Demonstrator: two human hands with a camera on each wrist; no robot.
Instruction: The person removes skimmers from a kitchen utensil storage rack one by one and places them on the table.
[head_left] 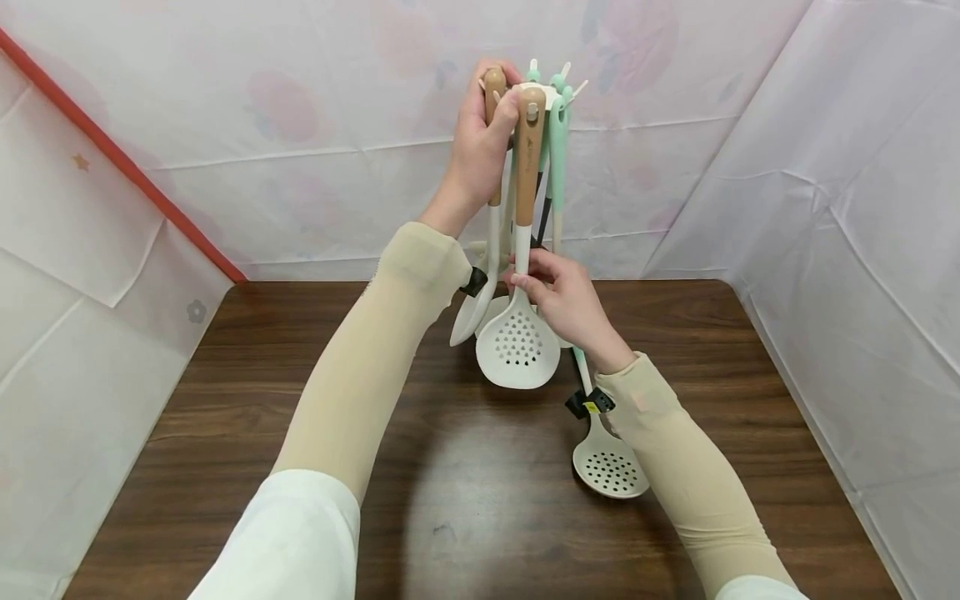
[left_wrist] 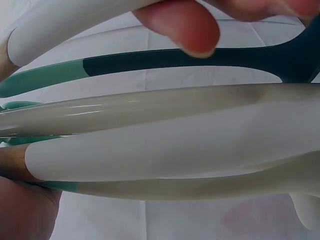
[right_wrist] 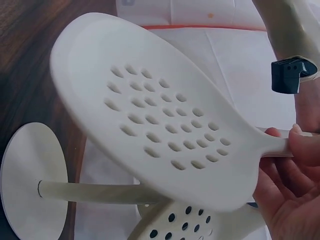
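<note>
A white rack (head_left: 551, 92) stands at the far middle of the table with several utensils hanging from it. My left hand (head_left: 501, 96) is raised at the rack's top and grips a wooden handle (head_left: 493, 83) there. Right beside it is the wooden handle of a white slotted skimmer (head_left: 517, 343). My right hand (head_left: 528, 279) pinches that skimmer's white neck just above its head. In the right wrist view the skimmer head (right_wrist: 150, 125) fills the frame, with my fingers (right_wrist: 295, 165) at its neck. The left wrist view shows white and teal handles (left_wrist: 165, 150) close up.
A second slotted spoon (head_left: 607, 468) lies on the dark wooden table (head_left: 300, 433), partly under my right forearm. The rack's round base (right_wrist: 30, 180) and pole (right_wrist: 95, 192) show behind the skimmer. White sheeting walls the table on three sides.
</note>
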